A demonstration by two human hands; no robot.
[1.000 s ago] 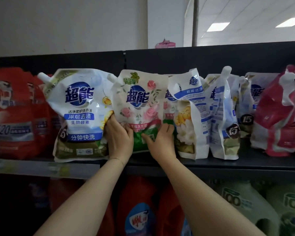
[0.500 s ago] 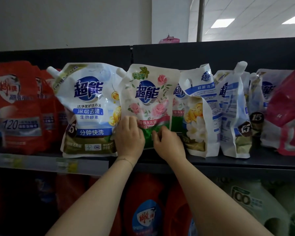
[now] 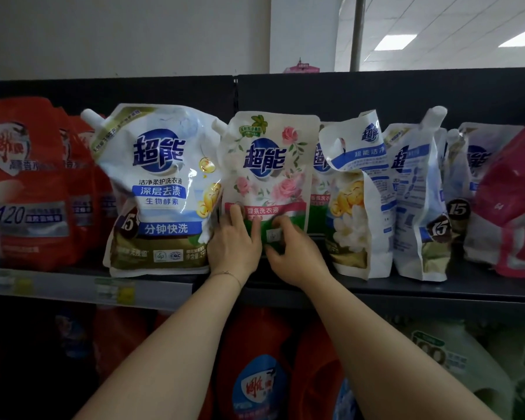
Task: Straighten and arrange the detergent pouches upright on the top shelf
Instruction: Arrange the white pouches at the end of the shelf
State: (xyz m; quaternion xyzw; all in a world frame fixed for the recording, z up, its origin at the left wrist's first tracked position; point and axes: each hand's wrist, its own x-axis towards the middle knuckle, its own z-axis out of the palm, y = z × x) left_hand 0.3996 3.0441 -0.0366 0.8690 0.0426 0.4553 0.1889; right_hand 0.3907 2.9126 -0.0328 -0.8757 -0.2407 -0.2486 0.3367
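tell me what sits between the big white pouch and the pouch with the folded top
The rose-print pouch, upright, with the left hand and right hand on it; head view.

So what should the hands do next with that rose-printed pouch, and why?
Probably let go and move right. The rose pouch already stands upright, facing front, with the left hand flat on its lower front and the right hand pinching its bottom edge. The folded-top pouch on its right likely needs straightening next.
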